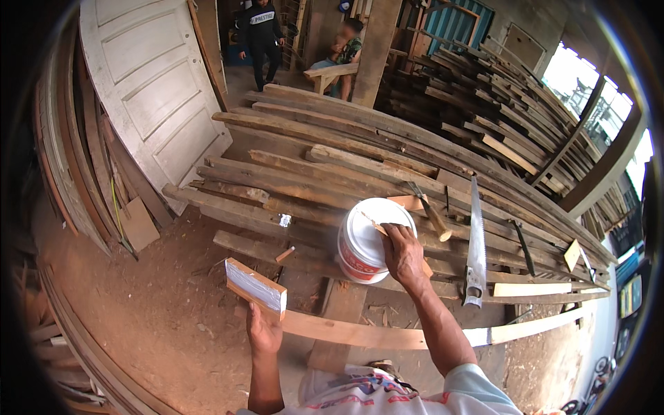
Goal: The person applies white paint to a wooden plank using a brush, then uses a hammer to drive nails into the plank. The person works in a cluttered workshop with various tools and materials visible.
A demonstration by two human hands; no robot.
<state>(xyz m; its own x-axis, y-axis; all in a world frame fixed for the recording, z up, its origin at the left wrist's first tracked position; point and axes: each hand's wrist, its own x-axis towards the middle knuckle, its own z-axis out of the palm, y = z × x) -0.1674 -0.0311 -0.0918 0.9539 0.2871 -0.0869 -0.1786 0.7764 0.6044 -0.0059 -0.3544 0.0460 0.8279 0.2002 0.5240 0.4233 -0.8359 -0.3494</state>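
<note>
My left hand (264, 330) grips a short wooden block (256, 287) at its lower right end. The block's upturned face is coated whitish grey, and its edges are bare orange-brown wood. My right hand (403, 254) is closed over the lid of a white plastic bucket (360, 238) with red print. A thin wooden stick (374, 223) juts from its fingertips across the lid; the rest of it is hidden by the hand. Right of the bucket lie a hammer-like tool with a wooden handle (434, 216) and a handsaw (476, 242).
Long rough beams (290, 183) spread under the bucket. A curved light plank (366, 333) crosses in front of me. A white panelled door (152, 83) leans at the left, and stacked timber (484, 104) fills the far right. Two people are at the back, one standing (261, 38), one seated (346, 52).
</note>
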